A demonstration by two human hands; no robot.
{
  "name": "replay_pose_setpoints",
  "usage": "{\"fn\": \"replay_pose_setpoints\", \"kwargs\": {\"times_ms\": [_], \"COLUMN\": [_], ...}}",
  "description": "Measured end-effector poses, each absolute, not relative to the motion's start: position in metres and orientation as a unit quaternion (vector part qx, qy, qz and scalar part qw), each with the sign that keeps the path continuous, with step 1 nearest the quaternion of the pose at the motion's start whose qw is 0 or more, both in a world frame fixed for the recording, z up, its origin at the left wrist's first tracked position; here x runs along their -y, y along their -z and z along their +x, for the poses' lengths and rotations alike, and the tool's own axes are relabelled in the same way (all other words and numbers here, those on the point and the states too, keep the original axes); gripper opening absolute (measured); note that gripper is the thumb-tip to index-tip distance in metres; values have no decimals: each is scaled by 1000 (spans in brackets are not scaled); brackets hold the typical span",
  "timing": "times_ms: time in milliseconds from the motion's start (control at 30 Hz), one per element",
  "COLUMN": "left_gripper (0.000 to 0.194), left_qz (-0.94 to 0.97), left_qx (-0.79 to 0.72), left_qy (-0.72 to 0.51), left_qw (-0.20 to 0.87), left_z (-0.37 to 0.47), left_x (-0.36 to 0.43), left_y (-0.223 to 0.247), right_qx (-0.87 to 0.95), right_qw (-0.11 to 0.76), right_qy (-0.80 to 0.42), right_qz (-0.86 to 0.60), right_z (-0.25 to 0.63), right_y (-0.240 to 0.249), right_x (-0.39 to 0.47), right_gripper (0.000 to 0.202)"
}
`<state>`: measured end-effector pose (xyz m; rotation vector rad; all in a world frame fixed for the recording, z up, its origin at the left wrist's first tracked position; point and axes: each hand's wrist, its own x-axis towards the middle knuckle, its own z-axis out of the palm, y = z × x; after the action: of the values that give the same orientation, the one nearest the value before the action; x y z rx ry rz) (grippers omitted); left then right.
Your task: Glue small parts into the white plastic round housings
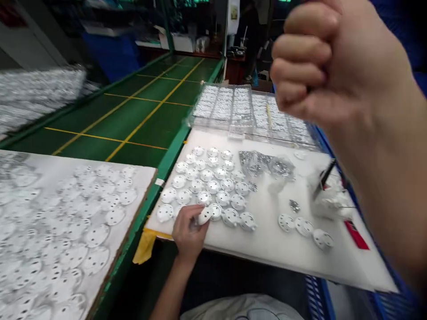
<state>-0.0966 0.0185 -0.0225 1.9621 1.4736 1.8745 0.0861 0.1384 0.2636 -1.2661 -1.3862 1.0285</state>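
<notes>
Discs (223, 198) on foam sheet (263, 240), trays (213, 122) behind, bags (255, 165) right, conveyor (143, 118) left

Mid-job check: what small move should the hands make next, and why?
I'd probably lower the right hand toward the white disc in the left hand. The left hand pinches that disc at the near edge of the similar discs, while the right is a raised fist; whether it grips anything can't be seen.
</notes>
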Motion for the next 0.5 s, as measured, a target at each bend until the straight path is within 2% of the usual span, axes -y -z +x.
{"fn": "replay_pose_setpoints", "kwargs": {"times_ms": [100, 167, 200, 233, 267, 367, 500], "left_gripper": [10, 11, 12, 12, 13, 15, 15], "left_qz": [639, 643, 646, 649, 652, 660, 655], "left_qx": [-471, -468, -466, -464, -461, -452, -452], "left_qy": [-608, -606, -605, -603, -601, -600, -605], "left_qw": [29, 25, 23, 21, 18, 10, 4], "left_z": [-95, -95, -96, -96, -97, -97, -97], "left_x": [-19, -19, -19, -19, -20, -21, -21], "left_y": [22, 21, 20, 20, 20, 21, 22], "right_qx": [518, 542, 575, 623, 674, 715, 747], "right_qw": [512, 534, 514, 457, 360, 268, 188], "right_qy": [-491, -422, -352, -263, -173, -107, -47], "right_qz": [-478, -493, -530, -578, -622, -637, -636], "right_z": [98, 108, 113, 117, 120, 126, 133], "right_y": [-201, -144, -115, -89, -66, -24, -7], "right_x": [-80, -54, -46, -41, -39, -42, -53], "right_gripper": [65, 66, 65, 64, 64, 64, 65]}}
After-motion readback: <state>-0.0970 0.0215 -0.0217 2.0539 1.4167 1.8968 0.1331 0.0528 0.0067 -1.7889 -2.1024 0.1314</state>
